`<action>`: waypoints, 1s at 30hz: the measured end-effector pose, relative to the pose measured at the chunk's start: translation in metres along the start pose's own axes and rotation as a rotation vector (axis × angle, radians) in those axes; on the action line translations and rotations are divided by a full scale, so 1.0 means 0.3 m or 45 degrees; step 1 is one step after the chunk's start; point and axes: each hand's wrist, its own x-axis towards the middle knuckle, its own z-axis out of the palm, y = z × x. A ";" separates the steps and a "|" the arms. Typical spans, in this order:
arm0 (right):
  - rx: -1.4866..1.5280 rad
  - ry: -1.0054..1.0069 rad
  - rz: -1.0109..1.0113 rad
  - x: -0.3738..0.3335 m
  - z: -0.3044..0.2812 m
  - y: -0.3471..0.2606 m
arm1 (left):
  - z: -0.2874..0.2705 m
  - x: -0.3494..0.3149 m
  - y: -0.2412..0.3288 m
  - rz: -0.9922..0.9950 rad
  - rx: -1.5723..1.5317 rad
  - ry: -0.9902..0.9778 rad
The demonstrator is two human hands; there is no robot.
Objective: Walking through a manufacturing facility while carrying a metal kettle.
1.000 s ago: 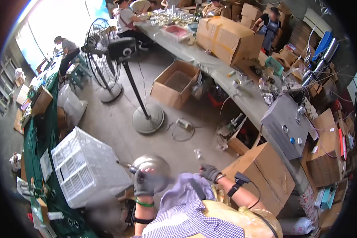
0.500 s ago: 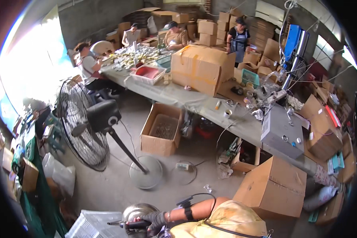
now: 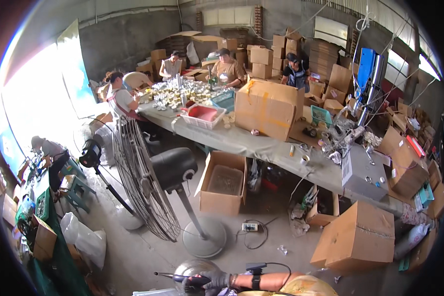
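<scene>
At the lower edge, my right hand (image 3: 207, 279) wears a grey glove that seems to leave the fingertips bare. It is closed round a slim black-handled tool (image 3: 182, 277) whose thin tip points left; its exact kind is unclear. Just behind the hand is a round, shiny steel object (image 3: 198, 268), partly covered by the hand and tool. Whether the tool touches it I cannot tell. A black strap with a small device sits on my right forearm. My left hand does not show clearly. A pale plastic crate edge (image 3: 157, 292) lies left of the hand.
A large standing fan (image 3: 175, 167) is ahead, with a smaller fan (image 3: 90, 154) behind it. A long table (image 3: 207, 136) carries metal parts, tubs and a carton (image 3: 266, 109). People work around it; another sits far left. A closed carton (image 3: 355, 237) stands on the floor at right.
The view has tilted upward and turned left, so my right hand appears lower and farther right. The black-handled tool remains in it. The crate is mostly out of frame now.
</scene>
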 end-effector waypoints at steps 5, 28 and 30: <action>0.059 0.319 -0.131 -0.048 -0.095 -0.101 | 0.057 0.061 0.000 -0.058 0.099 -0.125; -0.128 0.942 -0.019 -0.634 -0.558 0.100 | 0.208 0.249 -0.428 -0.275 0.024 -0.177; -0.129 0.957 0.014 -0.640 -0.573 0.085 | 0.171 0.259 -0.453 -0.279 0.012 -0.163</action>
